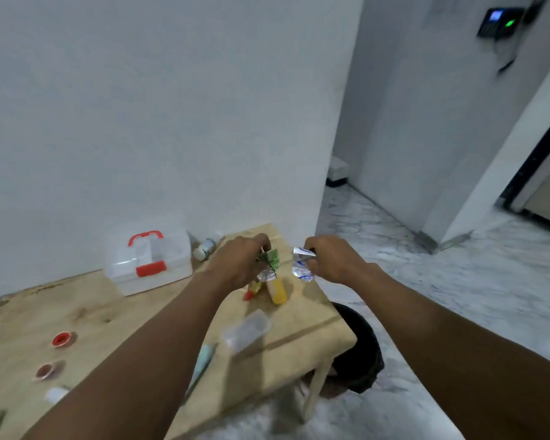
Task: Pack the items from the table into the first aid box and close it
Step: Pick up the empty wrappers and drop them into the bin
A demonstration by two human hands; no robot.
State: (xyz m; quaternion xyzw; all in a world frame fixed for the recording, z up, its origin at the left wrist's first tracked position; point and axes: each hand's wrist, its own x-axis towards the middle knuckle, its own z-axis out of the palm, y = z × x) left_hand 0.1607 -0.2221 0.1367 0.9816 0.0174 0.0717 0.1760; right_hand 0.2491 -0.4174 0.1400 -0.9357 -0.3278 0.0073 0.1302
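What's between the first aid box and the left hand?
A small bottle lies between the first aid box and left hand, in the head view.

A plain white wall fills the left and centre of the frame, a grey-veined marble floor spreads across the lower right, a black bin stands on it at lower centre, and at upper right a dark keypad with a green light hangs near a black-edged doorway.

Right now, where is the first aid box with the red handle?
In the head view, the first aid box sits at the back of the wooden table by the wall, just left of the left hand.
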